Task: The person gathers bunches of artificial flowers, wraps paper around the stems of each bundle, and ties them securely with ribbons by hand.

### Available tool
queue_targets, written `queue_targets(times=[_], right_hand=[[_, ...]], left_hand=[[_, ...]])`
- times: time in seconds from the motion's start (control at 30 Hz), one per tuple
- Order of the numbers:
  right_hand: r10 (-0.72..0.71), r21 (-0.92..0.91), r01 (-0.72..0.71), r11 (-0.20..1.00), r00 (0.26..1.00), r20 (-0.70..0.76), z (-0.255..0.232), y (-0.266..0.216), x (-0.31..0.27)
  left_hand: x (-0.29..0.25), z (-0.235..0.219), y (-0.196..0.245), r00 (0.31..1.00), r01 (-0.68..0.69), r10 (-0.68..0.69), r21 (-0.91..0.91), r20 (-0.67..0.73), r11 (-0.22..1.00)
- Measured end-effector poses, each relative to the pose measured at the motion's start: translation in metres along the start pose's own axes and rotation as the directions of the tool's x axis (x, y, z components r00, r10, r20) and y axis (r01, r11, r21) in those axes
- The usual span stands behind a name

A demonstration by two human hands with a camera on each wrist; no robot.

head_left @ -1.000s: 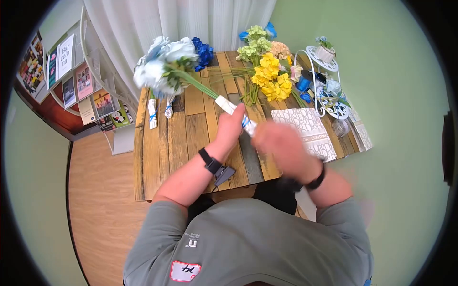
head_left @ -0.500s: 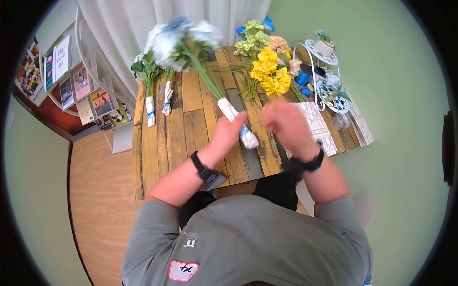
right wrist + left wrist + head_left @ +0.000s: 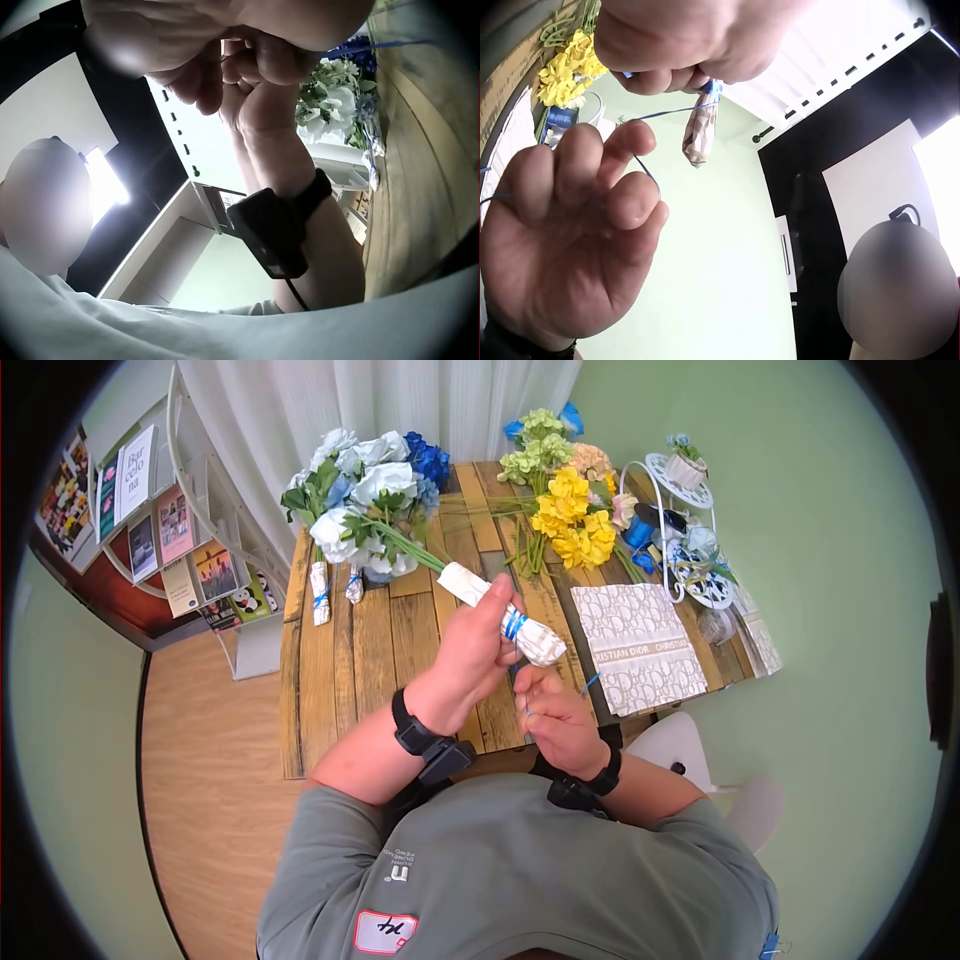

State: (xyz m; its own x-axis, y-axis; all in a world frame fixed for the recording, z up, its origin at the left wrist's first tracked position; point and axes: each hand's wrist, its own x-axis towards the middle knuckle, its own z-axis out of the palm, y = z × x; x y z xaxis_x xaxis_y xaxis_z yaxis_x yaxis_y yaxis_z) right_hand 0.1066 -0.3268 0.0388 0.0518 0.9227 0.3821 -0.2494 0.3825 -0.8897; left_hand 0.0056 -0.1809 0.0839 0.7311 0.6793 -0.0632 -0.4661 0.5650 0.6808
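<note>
My left hand (image 3: 477, 643) grips the paper-wrapped stems (image 3: 537, 640) of a bouquet with pale blue and white flowers (image 3: 385, 482). Blue ribbon (image 3: 514, 624) circles the white wrapping beside the fingers. Below and right of it, my right hand (image 3: 562, 726) pinches a thin blue ribbon; in the left wrist view this ribbon (image 3: 676, 112) runs from the wrapped end (image 3: 700, 136) to the right hand's (image 3: 577, 232) bent fingers. The right wrist view has the right hand (image 3: 225, 37) close to the left hand (image 3: 262, 105); the pinched part is hidden there.
Two wrapped bundles (image 3: 320, 595) lie at the table's left. Yellow flowers (image 3: 575, 520), green blooms (image 3: 540, 445) and a white wire stand (image 3: 655, 490) with a blue ribbon spool (image 3: 637, 532) are at the back right. Patterned paper (image 3: 640, 645) lies at the right, a white chair (image 3: 670, 750) beyond the front edge.
The bouquet's flowers have swung down and left beside the other bundles. My right hand has moved down toward the front edge, with ribbon between its fingers; the left hand still grips the wrapped stems.
</note>
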Motion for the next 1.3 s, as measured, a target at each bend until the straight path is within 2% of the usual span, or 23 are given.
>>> queue_targets(times=[0.07, 0.23, 0.27, 0.3, 0.33, 0.37, 0.43, 0.47, 0.53, 0.57, 0.6, 0.63, 0.73, 0.83, 0.87, 0.9, 1.0, 1.07, 1.13, 1.17, 1.2, 1.27, 1.3], right_hand=[[0.020, -0.320, 0.033, 0.947, 0.986, 0.163, 0.001, -0.016, 0.000], [0.001, -0.338, 0.104, 0.935, 0.955, 0.297, -0.010, -0.007, 0.012], [0.225, 0.037, -0.233, 0.972, 0.963, 0.150, -0.018, 0.000, 0.015], [0.474, 0.439, -0.467, 0.768, 0.875, 0.102, -0.026, 0.006, 0.018], [0.523, 0.621, -0.423, 0.661, 0.852, 0.023, -0.037, 0.007, 0.026], [0.376, 0.598, -0.361, 0.716, 0.920, 0.105, -0.069, 0.026, 0.030], [0.348, 0.563, -0.260, 0.784, 0.936, -0.054, -0.072, -0.007, 0.050], [0.407, 0.521, -0.299, 0.800, 0.907, -0.105, -0.073, -0.023, 0.059], [0.256, -0.035, -0.267, 0.963, 0.949, -0.183, -0.064, -0.045, 0.068], [0.257, -0.033, -0.267, 0.963, 0.949, -0.185, -0.056, -0.050, 0.068], [-0.015, -0.497, -0.021, 0.867, 0.998, -0.068, -0.043, -0.050, 0.067], [-0.206, -0.811, 0.250, 0.529, 0.965, 0.163, -0.028, -0.050, 0.064], [0.009, -0.882, 0.158, 0.444, 0.983, 0.181, 0.007, -0.030, 0.037], [0.116, -0.776, -0.014, 0.631, 0.990, 0.076, -0.016, 0.022, 0.031], [0.344, -0.442, -0.345, 0.828, 0.935, -0.086, -0.029, 0.036, 0.030], [0.591, 0.007, -0.596, 0.803, 0.796, -0.132, -0.039, 0.045, 0.028], [0.495, 0.306, -0.420, 0.855, 0.835, -0.238, -0.075, 0.046, 0.045], [0.542, 0.169, -0.520, 0.837, 0.832, -0.122, -0.080, -0.003, 0.059], [0.566, 0.017, -0.569, 0.822, 0.816, -0.119, -0.070, -0.018, 0.063], [0.373, -0.384, -0.402, 0.831, 0.915, -0.152, -0.054, -0.020, 0.062], [0.169, -0.723, -0.182, 0.666, 0.981, -0.092, -0.039, -0.022, 0.060], [0.042, -0.928, 0.021, 0.373, 0.998, 0.039, -0.018, -0.018, 0.044], [0.035, -0.930, 0.033, 0.366, 0.998, 0.049, -0.010, -0.008, 0.035]], left_hand=[[0.008, -0.004, -0.004, 1.000, -0.019, 0.019, -0.002, -0.003, 1.000], [0.002, -0.002, -0.008, 1.000, -0.008, 0.009, -0.012, 0.028, 1.000], [-0.007, 0.005, -0.003, 1.000, 0.021, -0.021, -0.006, 0.017, 1.000], [-0.014, 0.009, 0.000, 0.999, 0.051, -0.051, -0.001, 0.004, 0.999], [-0.018, 0.005, 0.002, 0.999, 0.051, -0.051, 0.000, 0.002, 0.999], [-0.022, -0.001, 0.006, 0.993, 0.099, -0.102, 0.057, 0.060, 0.993], [-0.021, -0.015, -0.001, 0.978, 0.173, -0.193, 0.206, 0.080, 0.963], [-0.017, -0.023, -0.009, 0.977, 0.179, -0.198, 0.206, 0.073, 0.962], [-0.005, -0.037, -0.025, 0.995, 0.039, 0.010, 0.486, -0.097, 0.873], [0.007, -0.051, -0.032, 0.990, -0.010, 0.088, 0.570, -0.110, 0.822], [0.015, -0.054, -0.032, 0.990, -0.011, 0.089, 0.570, -0.110, 0.822], [0.022, -0.054, -0.032, 0.981, -0.054, 0.148, 0.562, -0.123, 0.825], [0.037, -0.043, -0.035, 0.948, -0.190, 0.290, 0.502, -0.128, 0.844], [0.017, -0.014, -0.019, 0.977, -0.140, 0.185, 0.345, -0.102, 0.928], [0.009, -0.007, -0.015, 0.984, -0.085, 0.126, 0.294, -0.123, 0.952], [0.003, -0.006, -0.015, 0.988, -0.024, 0.060, 0.241, -0.143, 0.970], [-0.011, -0.018, -0.021, 0.992, 0.123, -0.115, 0.258, -0.044, 0.958], [-0.012, -0.031, -0.031, 0.986, 0.168, -0.161, 0.318, -0.049, 0.933], [-0.005, -0.039, -0.040, 0.989, 0.117, -0.056, 0.490, -0.138, 0.864], [0.001, -0.045, -0.044, 0.988, 0.119, -0.057, 0.487, -0.141, 0.865], [0.009, -0.052, -0.050, 0.989, 0.083, -0.012, 0.479, -0.149, 0.874], [0.028, -0.066, -0.061, 0.983, 0.001, 0.084, 0.461, -0.165, 0.887], [0.038, -0.072, -0.070, 0.971, -0.015, 0.114, 0.422, -0.211, 0.906]])
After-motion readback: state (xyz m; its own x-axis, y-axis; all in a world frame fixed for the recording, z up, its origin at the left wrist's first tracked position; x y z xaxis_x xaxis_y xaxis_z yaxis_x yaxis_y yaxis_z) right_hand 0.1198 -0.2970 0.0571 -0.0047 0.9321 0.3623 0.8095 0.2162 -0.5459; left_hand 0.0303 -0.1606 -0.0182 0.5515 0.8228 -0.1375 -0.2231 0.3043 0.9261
